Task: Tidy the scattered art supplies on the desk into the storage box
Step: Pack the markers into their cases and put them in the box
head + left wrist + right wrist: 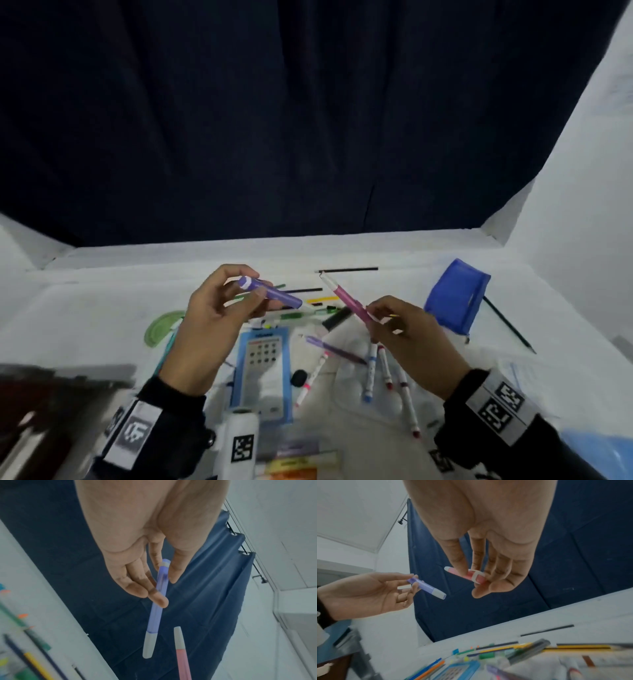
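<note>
My left hand is raised above the desk and pinches a purple highlighter between thumb and fingers; the same purple highlighter points away with its pale cap down in the left wrist view. My right hand holds a pink highlighter by its lower end, tip pointing up and left. The right wrist view shows the pink highlighter pinched at its white clip, and the purple highlighter in my left hand opposite. No storage box can be made out.
On the white desk lie several markers, pencils, a green protractor, a blue card package, a blue pouch at right, and a white roll near me. A dark curtain hangs behind.
</note>
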{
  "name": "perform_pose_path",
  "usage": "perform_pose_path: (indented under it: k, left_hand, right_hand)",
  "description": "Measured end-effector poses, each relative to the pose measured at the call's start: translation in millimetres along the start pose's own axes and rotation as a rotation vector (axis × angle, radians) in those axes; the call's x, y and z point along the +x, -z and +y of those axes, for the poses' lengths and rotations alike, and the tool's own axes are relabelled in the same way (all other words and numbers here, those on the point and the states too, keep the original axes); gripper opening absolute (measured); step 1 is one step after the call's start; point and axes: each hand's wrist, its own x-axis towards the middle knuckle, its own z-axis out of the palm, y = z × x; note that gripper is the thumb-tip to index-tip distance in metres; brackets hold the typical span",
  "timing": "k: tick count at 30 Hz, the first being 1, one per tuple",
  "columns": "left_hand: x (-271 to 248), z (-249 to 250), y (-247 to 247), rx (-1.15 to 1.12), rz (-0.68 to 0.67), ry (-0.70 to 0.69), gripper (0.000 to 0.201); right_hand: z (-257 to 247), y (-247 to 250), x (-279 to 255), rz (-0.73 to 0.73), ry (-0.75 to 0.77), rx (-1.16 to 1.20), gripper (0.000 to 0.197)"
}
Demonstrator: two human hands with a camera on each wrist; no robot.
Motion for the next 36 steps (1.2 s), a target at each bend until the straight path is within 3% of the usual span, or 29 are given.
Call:
perform_pose_path:
  k: [3, 7, 10, 15, 20, 25, 36]
  left_hand:
    - [-45, -10, 22, -0.054, 0.070, 0.051, 0.014]
    - [-102, -21, 44, -0.060, 0.179, 0.123, 0.053]
    - [-137, -26, 54, -0.018, 0.148, 0.183, 0.034]
    - [-175, -23, 66, 0.113, -0.033, 0.265, 0.014]
    - [-189, -28, 75, 0.324, -0.143, 0.276, 0.019]
    - [-192, -33, 73, 0.439, -0.197, 0.248, 0.019]
    - [-182, -47, 62, 0.511, -0.248, 0.176, 0.029]
  right_hand:
    - [-3, -11, -32, -0.078, 0.006, -0.018, 0.015]
    - [0, -23, -66, -0.189, 0.084, -0.101, 0.010]
    - [0, -29, -81, -0.324, 0.175, -0.214, 0.007]
    - [-8, -39, -94, -0.465, 0.233, -0.297, 0.013]
    - [-19, -48, -104, -0.551, 0.228, -0.488, 0.024]
    - [-31, -57, -107, -0.548, 0.243, -0.625, 0.032]
    - [-34, -84, -101, -0.627, 0.277, -0.760, 0.033]
